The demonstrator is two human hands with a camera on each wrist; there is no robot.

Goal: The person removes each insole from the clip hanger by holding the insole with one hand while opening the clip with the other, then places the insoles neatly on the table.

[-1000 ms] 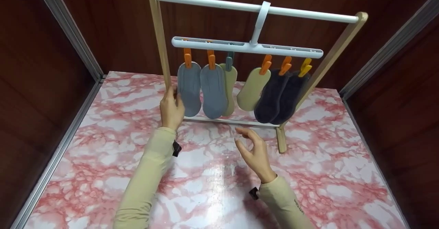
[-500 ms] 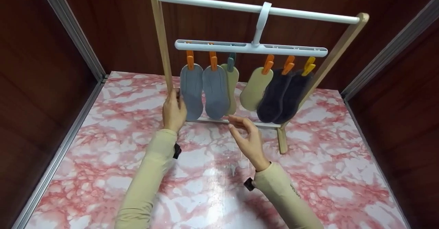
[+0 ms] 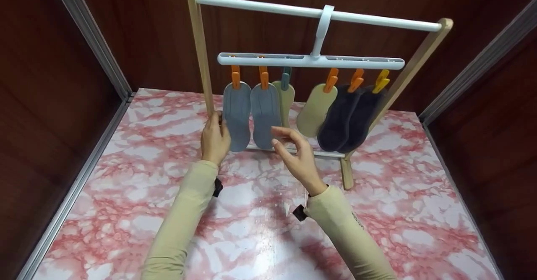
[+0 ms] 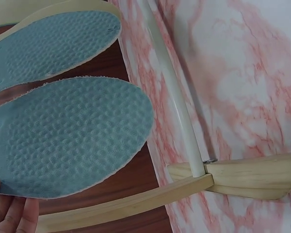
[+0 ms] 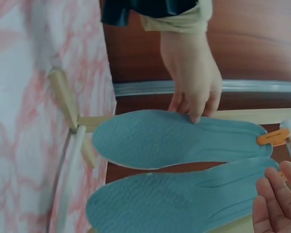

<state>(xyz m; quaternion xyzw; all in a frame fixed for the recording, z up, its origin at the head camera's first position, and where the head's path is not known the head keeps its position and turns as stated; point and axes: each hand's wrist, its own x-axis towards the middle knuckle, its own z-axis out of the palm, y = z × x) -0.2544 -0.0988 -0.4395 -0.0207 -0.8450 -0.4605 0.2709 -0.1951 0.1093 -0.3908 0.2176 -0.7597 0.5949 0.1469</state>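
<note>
At the left of the rack my left hand (image 3: 215, 142) pinches the outer edge of the leftmost blue-grey insole (image 3: 237, 118), thumb in front and fingers behind. This insole (image 4: 77, 136) shows a dimpled surface in the left wrist view. My right hand (image 3: 298, 156), fingers bent with a gap to the thumb, is by the lower right edge of the second blue-grey insole (image 3: 264, 110); whether it touches is unclear. Orange clips (image 3: 235, 79) fasten both insoles to a white hanger (image 3: 268, 61). A cream insole (image 3: 288, 99) hangs partly hidden behind the second one.
The hanger hooks over the white top bar (image 3: 272, 8) of a wooden-sided rack (image 3: 199, 45). Another cream insole (image 3: 314, 112) and two dark insoles (image 3: 335, 124) hang at right from orange and yellow clips. Dark wood panels (image 3: 486, 145) surround the red-and-white marbled surface (image 3: 126, 213).
My right hand has moved up and left from in front of the rack to the second blue-grey insole. My left hand stays at the leftmost insole's edge. The view has shifted slightly.
</note>
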